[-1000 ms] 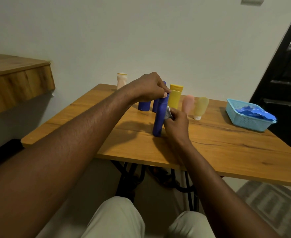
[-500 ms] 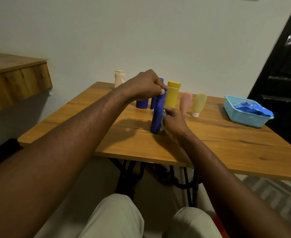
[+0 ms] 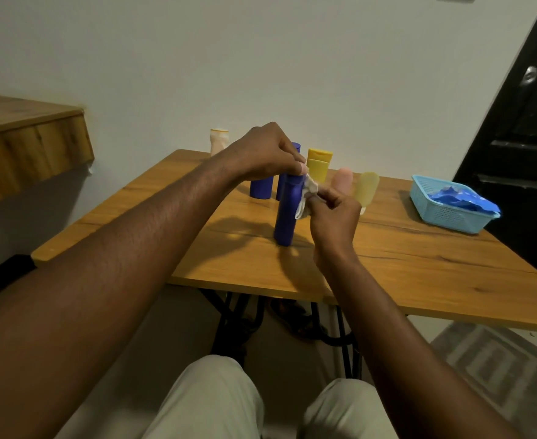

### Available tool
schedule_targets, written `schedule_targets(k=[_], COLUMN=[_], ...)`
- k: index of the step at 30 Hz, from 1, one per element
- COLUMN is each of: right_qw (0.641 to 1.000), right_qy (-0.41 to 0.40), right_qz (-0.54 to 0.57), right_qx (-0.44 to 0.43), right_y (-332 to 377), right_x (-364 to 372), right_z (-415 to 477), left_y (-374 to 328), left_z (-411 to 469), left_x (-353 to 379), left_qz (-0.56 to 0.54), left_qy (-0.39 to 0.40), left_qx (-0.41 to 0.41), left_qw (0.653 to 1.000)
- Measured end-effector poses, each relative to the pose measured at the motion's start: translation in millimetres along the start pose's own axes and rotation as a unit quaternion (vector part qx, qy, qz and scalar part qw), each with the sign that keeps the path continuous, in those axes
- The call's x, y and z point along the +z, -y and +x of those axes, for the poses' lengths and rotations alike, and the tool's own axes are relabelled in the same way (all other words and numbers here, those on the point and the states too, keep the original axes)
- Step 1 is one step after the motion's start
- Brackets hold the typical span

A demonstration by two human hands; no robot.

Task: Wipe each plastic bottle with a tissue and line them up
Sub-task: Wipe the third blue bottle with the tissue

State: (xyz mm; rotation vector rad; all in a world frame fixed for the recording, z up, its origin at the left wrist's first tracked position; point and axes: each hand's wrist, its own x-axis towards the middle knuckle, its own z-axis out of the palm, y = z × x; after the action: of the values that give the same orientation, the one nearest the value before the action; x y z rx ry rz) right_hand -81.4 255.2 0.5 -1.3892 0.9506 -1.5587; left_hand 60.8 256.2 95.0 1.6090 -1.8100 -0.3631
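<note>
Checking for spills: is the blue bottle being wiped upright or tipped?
Upright: the bottle stands on its base on the table. The left hand pinches its top and the right hand holds the tissue against it.

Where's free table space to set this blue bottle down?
Bare wood between the pale yellow tube and the basket, and the near-right table edge in front of the basket. Crowded behind the blue bottle, from the short blue bottle to the pink tube.
</note>
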Motion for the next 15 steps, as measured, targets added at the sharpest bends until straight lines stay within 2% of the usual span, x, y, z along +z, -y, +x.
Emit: schedule_targets(k=[6, 10, 12, 15], right_qw=[0.993, 0.998, 1.000, 0.999], right_qy=[0.028, 0.004, -0.004, -0.023], right_qz=[-0.012, 0.016, 0.005, -0.013], right_qx=[0.118, 0.054, -0.002, -0.036], right_y=[-27, -16, -14, -17], right_x=[-6, -6, -4, 1], right_z=[-19, -15, -10, -1], left_y=[8, 6, 5, 4], left_z=[1, 2, 2, 5], left_x=[-2, -2, -1, 4], left_qz=[-0.005, 0.003, 0.014, 0.034], left_qy=[-0.020, -0.019, -0.027, -0.045], left_qx=[-0.005, -0.005, -0.005, -0.003], left_qw=[1.000, 1.000, 1.000, 0.998])
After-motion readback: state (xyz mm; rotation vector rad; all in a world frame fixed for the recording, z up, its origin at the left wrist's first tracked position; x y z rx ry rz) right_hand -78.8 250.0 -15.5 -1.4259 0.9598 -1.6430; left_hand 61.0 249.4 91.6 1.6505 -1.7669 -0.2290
